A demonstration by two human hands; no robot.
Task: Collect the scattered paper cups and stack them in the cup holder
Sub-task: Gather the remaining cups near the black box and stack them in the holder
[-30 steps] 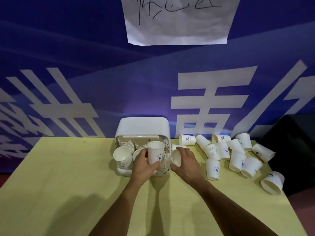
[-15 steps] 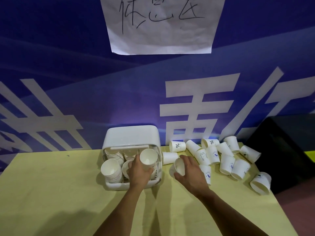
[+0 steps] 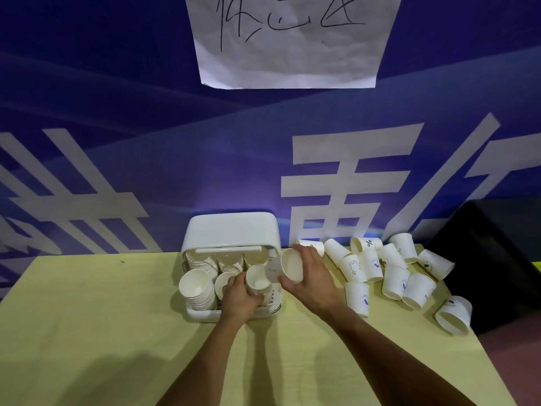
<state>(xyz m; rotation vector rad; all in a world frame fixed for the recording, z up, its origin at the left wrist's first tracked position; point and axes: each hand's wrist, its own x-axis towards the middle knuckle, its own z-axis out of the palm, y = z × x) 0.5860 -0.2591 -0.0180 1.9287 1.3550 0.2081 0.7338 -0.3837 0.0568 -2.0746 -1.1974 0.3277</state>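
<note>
Gripping one paper cup (image 3: 291, 265), the right hand (image 3: 310, 281) holds it tilted, base toward the front-right stack (image 3: 257, 281) in the cup holder (image 3: 231, 232), just beside it. The left hand (image 3: 238, 301) grips that stack. The scattered cups (image 3: 395, 281) lie rightward on the bench (image 3: 87, 317), nearer the right hand.

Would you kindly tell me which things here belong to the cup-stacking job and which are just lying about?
Job: cup holder; stacked cups inside it; front stack, gripped by the left hand; loose cup, held by the right hand; scattered cups on the table.
Not the job: handwritten paper sign; blue banner; black object at the right.
</note>
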